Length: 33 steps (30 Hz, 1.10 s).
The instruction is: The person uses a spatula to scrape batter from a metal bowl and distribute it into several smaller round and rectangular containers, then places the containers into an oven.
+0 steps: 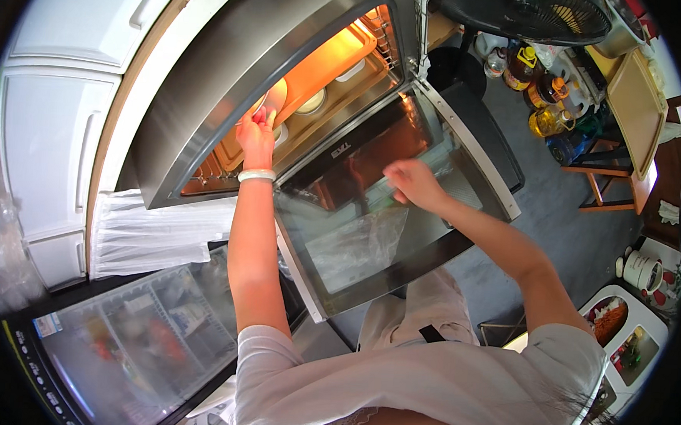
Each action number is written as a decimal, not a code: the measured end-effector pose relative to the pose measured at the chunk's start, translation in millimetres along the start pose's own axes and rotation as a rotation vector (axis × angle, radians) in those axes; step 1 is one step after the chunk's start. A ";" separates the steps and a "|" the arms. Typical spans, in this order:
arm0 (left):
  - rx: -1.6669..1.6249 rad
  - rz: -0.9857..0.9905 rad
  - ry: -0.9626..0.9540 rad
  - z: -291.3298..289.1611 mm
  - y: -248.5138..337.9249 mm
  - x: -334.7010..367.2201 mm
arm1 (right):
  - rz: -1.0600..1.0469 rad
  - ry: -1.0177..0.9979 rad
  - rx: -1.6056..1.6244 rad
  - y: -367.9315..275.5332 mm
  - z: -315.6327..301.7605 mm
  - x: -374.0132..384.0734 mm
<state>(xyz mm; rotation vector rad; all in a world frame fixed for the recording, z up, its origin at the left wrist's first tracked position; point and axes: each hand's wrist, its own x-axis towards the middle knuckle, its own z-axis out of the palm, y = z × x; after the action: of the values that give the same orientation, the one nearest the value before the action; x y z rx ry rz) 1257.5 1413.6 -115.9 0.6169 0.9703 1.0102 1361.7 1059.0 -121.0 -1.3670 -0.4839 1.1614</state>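
My left hand [257,135], with a pale bracelet on its wrist, reaches into the lit oven [287,63]. Its fingers are pinched at the edge of a pale round dish [276,95], partly hidden by the hand. Other small round dishes [312,101] sit low in the oven on a baking tray [377,68]. My right hand [417,184] hovers over the lowered glass oven door [362,237], its fingers curled with nothing seen in them. It looks apart from the glass.
Below left stands a glass-topped freezer [149,333]. White cabinets [59,136] line the left side. A black fan [528,14], several bottles [549,119] and a wooden folding stool [604,176] are at the upper right. A white divided container [627,335] holds food at the right.
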 end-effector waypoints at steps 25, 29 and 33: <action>0.178 -0.366 -0.338 -156.5 50.9 -209.1 | 0.199 0.549 0.032 38.0 91.9 286.4; 0.188 -0.375 -0.235 -188.9 51.1 -227.4 | 0.243 0.552 0.077 31.7 98.5 267.8; 0.190 -0.363 -0.212 -195.4 54.4 -236.7 | 0.257 0.520 0.096 38.4 89.1 279.6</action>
<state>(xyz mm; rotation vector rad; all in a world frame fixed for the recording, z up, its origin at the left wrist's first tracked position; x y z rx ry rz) 1014.9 1222.9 -72.2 0.6609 0.9533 0.5247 1388.3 1332.2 -231.8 -1.6063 0.1209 0.9632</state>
